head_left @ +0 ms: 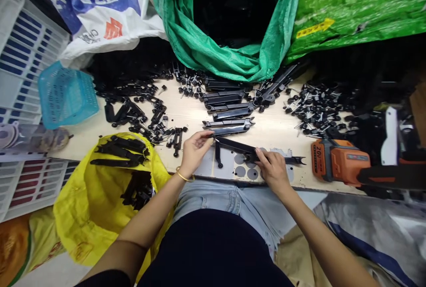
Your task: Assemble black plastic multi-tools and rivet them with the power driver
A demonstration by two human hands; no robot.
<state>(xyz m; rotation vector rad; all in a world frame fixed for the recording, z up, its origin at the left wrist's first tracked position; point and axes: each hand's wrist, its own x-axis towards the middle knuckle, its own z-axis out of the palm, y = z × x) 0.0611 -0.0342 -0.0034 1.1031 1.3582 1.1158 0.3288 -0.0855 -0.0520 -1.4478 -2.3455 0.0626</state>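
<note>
Head view, with the held bar as the clock's centre: the left hand (199, 149) is sitting at 9 o'clock and the right hand (273, 169) at 4. Between them the bar (235, 145) is slanting just above the bench (179, 107), near its front edge. The left thumb and fingertips are pinching the bar's left end, almost meeting; the finer detail under them is too small to tell. The right thumb and fingers are closing around the bar's right end. A short link (218, 155) is pointing to 6 o'clock from the left end, and a forked tip (297, 160) is sticking out past the right hand toward 3; the hand is hiding where it begins. Beneath, a grey sheet (229, 165) is showing round patches.

At 12 o'clock more bars (229, 100) are lying in a row, with an open green sack (179, 34) standing beyond. Loose pins (314, 108) are heaping up at 2, and an orange tool (344, 163) is lying at 3. Small black parts (156, 116) are spreading between 9 and 10, with a blue basket (68, 96) standing farther out. A yellow bag (86, 198) is gaping between 8 and 9, holding black pieces (120, 151).
</note>
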